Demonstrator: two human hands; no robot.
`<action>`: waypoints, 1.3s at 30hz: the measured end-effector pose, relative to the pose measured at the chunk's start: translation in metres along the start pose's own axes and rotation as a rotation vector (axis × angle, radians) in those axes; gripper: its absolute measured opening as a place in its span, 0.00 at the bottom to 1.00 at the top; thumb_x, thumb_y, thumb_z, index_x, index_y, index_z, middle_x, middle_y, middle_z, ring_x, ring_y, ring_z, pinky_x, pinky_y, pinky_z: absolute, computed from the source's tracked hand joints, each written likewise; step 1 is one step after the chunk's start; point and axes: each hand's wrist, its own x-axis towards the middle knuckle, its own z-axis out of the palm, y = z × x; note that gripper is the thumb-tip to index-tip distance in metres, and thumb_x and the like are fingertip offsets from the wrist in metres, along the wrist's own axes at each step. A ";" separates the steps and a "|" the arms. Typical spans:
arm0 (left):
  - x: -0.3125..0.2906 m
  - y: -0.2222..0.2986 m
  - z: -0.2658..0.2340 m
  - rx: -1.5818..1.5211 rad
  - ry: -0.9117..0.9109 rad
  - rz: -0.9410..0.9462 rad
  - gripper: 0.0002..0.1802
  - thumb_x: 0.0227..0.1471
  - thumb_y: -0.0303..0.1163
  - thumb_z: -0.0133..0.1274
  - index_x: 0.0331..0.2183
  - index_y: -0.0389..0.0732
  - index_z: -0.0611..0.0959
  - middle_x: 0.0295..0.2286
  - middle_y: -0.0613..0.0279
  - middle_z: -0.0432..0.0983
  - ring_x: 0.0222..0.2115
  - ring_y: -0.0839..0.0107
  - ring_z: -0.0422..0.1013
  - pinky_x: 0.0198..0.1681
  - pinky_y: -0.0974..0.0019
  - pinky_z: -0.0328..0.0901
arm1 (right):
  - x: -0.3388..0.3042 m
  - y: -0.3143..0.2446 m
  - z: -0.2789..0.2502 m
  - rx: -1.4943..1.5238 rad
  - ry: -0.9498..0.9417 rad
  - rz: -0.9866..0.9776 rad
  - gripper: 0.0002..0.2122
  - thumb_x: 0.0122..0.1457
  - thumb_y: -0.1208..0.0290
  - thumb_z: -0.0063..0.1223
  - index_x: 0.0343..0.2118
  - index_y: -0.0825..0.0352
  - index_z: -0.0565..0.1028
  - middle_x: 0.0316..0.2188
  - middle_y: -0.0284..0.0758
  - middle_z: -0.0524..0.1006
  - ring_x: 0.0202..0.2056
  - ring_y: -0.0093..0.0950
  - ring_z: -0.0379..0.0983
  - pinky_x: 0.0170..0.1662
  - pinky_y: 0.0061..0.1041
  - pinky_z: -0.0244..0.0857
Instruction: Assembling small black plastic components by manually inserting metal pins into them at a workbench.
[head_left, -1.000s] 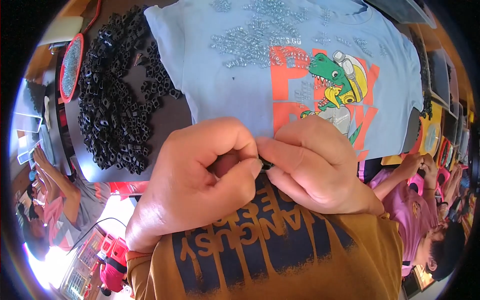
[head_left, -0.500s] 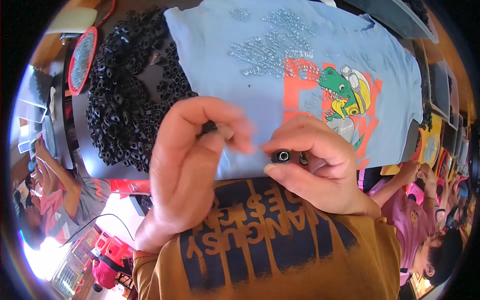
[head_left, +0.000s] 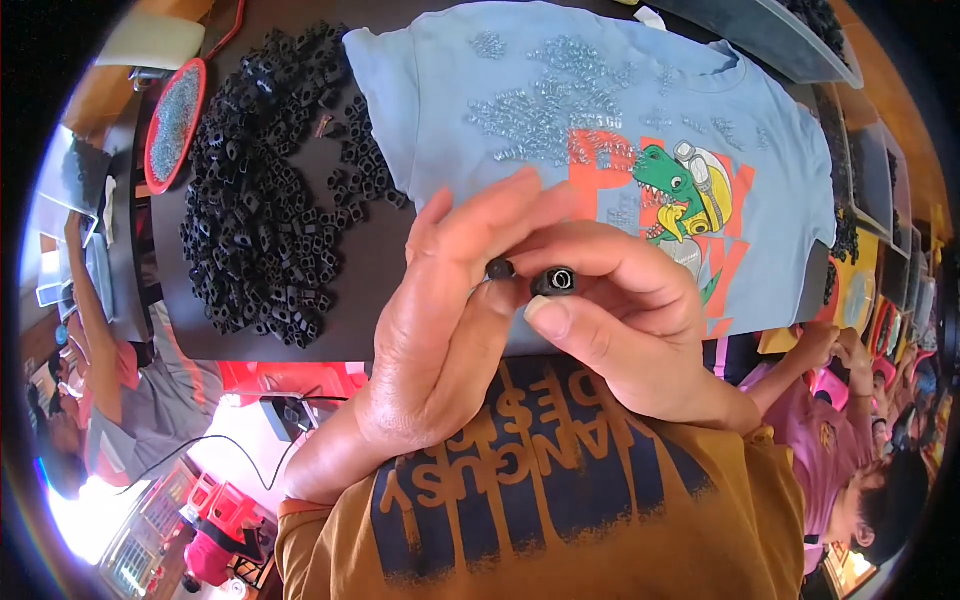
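Observation:
My right hand (head_left: 645, 320) pinches a small black plastic piece (head_left: 541, 284) between thumb and forefinger. A shiny metal ring, like the end of a coil spring, shows in its round opening. My left hand (head_left: 435, 320) is closed right beside it, its fingers curled over. At its thumb tip it holds a small dark part (head_left: 500, 268), close to the black piece; whether the two touch I cannot tell. Beyond my hands a light blue T-shirt (head_left: 420, 100) with a dinosaur print lies spread on the table. Many small metal springs (head_left: 545, 105) are scattered over it.
A large heap of black plastic pieces (head_left: 240, 210) covers the dark table (head_left: 190, 310) at the left. Behind it stands a red-rimmed dish of springs (head_left: 176, 125). Clear plastic bins (head_left: 770, 40) line the far right. Other people sit at both sides.
My left hand has moved right, up against my right hand, and the dark part at its thumb now shows. My right hand has shifted slightly up and left with the black piece.

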 end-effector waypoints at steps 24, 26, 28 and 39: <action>-0.006 0.000 -0.007 -0.286 0.250 -0.025 0.12 0.49 0.16 0.47 0.38 0.33 0.70 0.40 0.48 0.70 0.30 0.76 0.71 0.36 0.73 0.67 | 0.000 0.001 -0.004 -0.165 0.050 -0.074 0.11 0.50 0.84 0.55 0.38 0.71 0.75 0.32 0.35 0.75 0.31 0.20 0.70 0.33 0.18 0.63; -0.007 0.000 -0.013 -0.317 0.208 -0.012 0.12 0.49 0.16 0.47 0.38 0.33 0.70 0.39 0.48 0.71 0.28 0.77 0.71 0.34 0.75 0.67 | -0.002 -0.005 -0.008 -0.269 0.014 0.016 0.13 0.51 0.86 0.53 0.41 0.75 0.72 0.36 0.40 0.74 0.37 0.25 0.72 0.38 0.21 0.65; -0.008 0.004 -0.016 -0.310 0.182 -0.021 0.12 0.49 0.15 0.47 0.39 0.32 0.72 0.34 0.53 0.73 0.26 0.78 0.70 0.30 0.78 0.66 | -0.001 -0.007 -0.011 -0.324 -0.003 -0.008 0.13 0.50 0.87 0.53 0.41 0.75 0.72 0.35 0.39 0.74 0.37 0.25 0.72 0.37 0.19 0.65; 0.000 0.020 -0.020 -0.014 0.059 -0.113 0.12 0.48 0.20 0.48 0.37 0.33 0.80 0.28 0.61 0.71 0.24 0.78 0.65 0.29 0.77 0.59 | 0.002 -0.009 -0.008 -0.418 0.020 -0.116 0.11 0.46 0.83 0.61 0.34 0.70 0.76 0.27 0.32 0.76 0.26 0.20 0.70 0.28 0.18 0.61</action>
